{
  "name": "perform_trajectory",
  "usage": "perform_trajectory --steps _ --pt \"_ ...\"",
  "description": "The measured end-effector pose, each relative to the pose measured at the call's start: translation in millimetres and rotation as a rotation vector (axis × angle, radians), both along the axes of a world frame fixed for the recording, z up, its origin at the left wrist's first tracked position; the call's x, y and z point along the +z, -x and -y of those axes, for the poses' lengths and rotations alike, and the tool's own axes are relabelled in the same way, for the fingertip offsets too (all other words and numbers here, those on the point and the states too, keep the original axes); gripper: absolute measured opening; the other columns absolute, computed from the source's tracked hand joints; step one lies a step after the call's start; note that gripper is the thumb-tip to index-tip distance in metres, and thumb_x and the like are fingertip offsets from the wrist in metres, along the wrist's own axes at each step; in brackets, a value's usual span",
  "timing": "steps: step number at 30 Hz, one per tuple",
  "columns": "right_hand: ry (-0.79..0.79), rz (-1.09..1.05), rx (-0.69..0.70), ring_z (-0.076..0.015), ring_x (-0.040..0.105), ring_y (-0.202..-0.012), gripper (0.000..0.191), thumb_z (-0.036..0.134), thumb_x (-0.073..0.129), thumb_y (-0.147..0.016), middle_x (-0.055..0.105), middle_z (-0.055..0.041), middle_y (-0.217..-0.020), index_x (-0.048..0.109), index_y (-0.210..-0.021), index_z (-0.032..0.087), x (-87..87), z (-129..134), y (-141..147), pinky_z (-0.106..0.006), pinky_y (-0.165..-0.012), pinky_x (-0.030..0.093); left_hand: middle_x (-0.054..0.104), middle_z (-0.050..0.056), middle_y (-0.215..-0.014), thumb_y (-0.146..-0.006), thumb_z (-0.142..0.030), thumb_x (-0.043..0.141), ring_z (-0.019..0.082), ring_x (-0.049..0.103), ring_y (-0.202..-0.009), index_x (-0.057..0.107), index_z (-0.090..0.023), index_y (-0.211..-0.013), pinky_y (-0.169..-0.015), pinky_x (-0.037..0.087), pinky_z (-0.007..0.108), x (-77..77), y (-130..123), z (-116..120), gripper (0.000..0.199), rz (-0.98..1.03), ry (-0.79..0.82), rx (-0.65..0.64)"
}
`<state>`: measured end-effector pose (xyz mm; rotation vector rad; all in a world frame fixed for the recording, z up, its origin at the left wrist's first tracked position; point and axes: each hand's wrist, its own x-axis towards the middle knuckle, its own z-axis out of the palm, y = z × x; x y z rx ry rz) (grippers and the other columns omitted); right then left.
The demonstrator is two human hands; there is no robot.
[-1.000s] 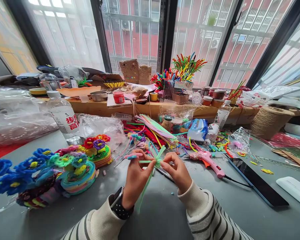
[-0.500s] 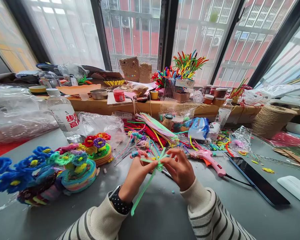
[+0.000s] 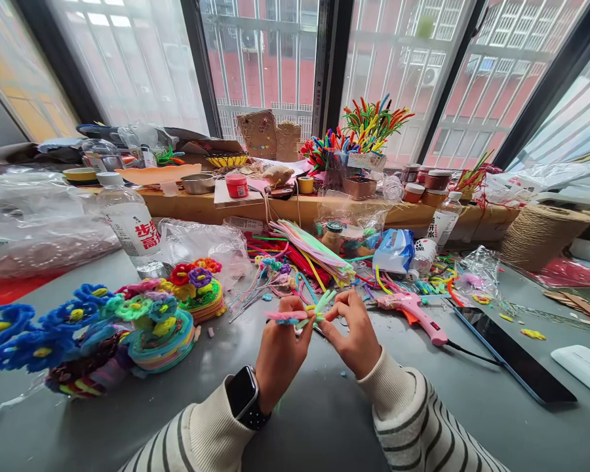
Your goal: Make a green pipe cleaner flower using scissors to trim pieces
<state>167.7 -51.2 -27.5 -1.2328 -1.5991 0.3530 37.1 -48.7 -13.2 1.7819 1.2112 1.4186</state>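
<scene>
A light green pipe cleaner [image 3: 324, 301], bent into several loops, stands up between my two hands above the grey table. My left hand [image 3: 281, 347], wearing a smartwatch, is closed with thumb and forefinger pinching the base of the loops. A pink and blue fuzzy piece [image 3: 286, 316] also sticks out leftward at its fingers. On the other side, my right hand [image 3: 354, 335] pinches the green loops near the same spot. The fingers hide the middle of the piece. Pipe-cleaner flowers in blue [image 3: 75, 314] and other colours stand in small pots to the left.
Behind the hands lies a bundle of pastel pipe cleaners [image 3: 314, 252]. To the right are a pink glue gun [image 3: 415, 314] with a cable and a dark phone [image 3: 514, 354]. A water bottle [image 3: 130, 226] stands at the left; a twine roll [image 3: 541, 236] is at the far right.
My left hand has turned, so the watch face now shows and the back of the hand faces up. The long green tail that hung down toward me is now mostly hidden behind that hand.
</scene>
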Motion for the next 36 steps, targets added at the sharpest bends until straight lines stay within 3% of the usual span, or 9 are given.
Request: perform_trajectory --steps 3,7,11,14,18,21,26,31,36 --pt "0.266 -0.302 0.069 -0.0142 0.041 -0.066 0.014 0.023 0.060 -0.057 0.039 -0.0009 -0.069 0.051 -0.049 0.016 1.9 -2.5 0.4 -0.027 -0.058 0.034 0.051 -0.002 -0.064 -0.067 -0.017 0.055 0.012 0.052 -0.060 0.049 -0.021 -0.070 -0.060 0.040 0.023 -7.3 0.7 -0.6 0.008 -0.057 -0.126 -0.035" --pt "0.728 -0.790 0.224 -0.0074 0.031 -0.050 0.014 0.021 0.060 -0.048 0.038 0.0030 -0.055 0.049 -0.043 0.015 4.9 -4.8 -1.7 -0.020 -0.042 0.021 0.055 -0.002 -0.069 -0.070 -0.008 0.048 0.012 0.054 -0.066 0.046 -0.021 -0.078 -0.062 0.041 0.023 -20.6 2.1 -1.9 0.015 -0.158 -0.288 -0.144" --pt "0.957 -1.020 0.331 -0.0066 0.030 -0.046 0.011 0.022 0.057 -0.047 0.038 0.0038 -0.046 0.050 -0.043 0.015 7.0 -3.9 -3.0 -0.019 -0.039 0.017 0.052 -0.004 -0.065 -0.069 -0.008 0.050 0.010 0.055 -0.064 0.042 -0.021 -0.078 -0.062 0.043 0.023 -16.4 0.4 0.1 0.017 -0.105 -0.295 -0.157" --pt "0.854 -1.022 0.359 -0.0051 0.029 -0.046 0.009 0.019 0.061 -0.046 0.041 0.0046 -0.048 0.053 -0.048 0.014 10.5 -2.8 -4.0 -0.019 -0.039 0.015 0.049 -0.003 -0.068 -0.069 -0.018 0.054 0.012 0.057 -0.066 0.037 -0.020 -0.074 -0.056 0.043 0.023 -3.6 -1.0 -0.5 0.018 0.057 -0.063 -0.107" --pt "0.686 -0.909 0.336 -0.0052 0.029 -0.046 0.020 0.031 0.066 -0.051 0.044 0.0041 -0.052 0.058 -0.056 0.014 16.4 -2.8 -8.8 -0.020 -0.039 0.015 0.047 -0.007 -0.060 -0.066 -0.023 0.057 0.009 0.052 -0.051 0.030 -0.022 -0.075 -0.047 0.039 0.019 8.8 0.0 -4.6 0.029 0.326 0.266 -0.221" --pt "0.648 -0.844 0.324 -0.0046 0.030 -0.047 0.025 0.037 0.066 -0.053 0.047 0.0024 -0.060 0.060 -0.061 0.013 15.2 -4.5 -13.1 -0.021 -0.040 0.017 0.045 -0.009 -0.055 -0.065 -0.021 0.060 0.006 0.046 -0.047 0.029 -0.021 -0.074 -0.045 0.035 0.016 11.2 0.6 -5.6 0.032 0.389 0.325 -0.234" --pt "0.628 -0.756 0.368 -0.0027 0.029 -0.046 0.021 0.033 0.068 -0.055 0.044 0.0032 -0.063 0.062 -0.062 0.013 6.3 -7.4 -13.7 -0.021 -0.040 0.016 0.046 -0.010 -0.055 -0.063 -0.020 0.062 0.005 0.044 -0.046 0.029 -0.021 -0.074 -0.045 0.034 0.017 11.4 -0.4 -4.4 0.034 0.450 0.390 -0.275" --pt "0.593 -0.847 0.366 -0.0030 0.032 -0.048 0.018 0.028 0.071 -0.051 0.044 0.0034 -0.062 0.061 -0.056 0.013 5.7 -6.6 -10.4 -0.020 -0.041 0.019 0.045 -0.009 -0.050 -0.059 -0.023 0.064 0.006 0.045 -0.046 0.030 -0.019 -0.067 -0.046 0.033 0.018 12.3 0.5 -6.0 0.035 0.556 0.536 -0.356" --pt "0.695 -0.998 0.457 -0.0042 0.033 -0.051 0.019 0.027 0.072 -0.051 0.047 0.0015 -0.063 0.064 -0.061 0.013 5.9 -5.0 -8.1 -0.019 -0.041 0.020 0.047 -0.007 -0.052 -0.061 -0.023 0.063 0.006 0.045 -0.047 0.034 -0.018 -0.069 -0.047 0.032 0.018 12.0 2.2 -6.2 0.031 0.606 0.623 -0.399"
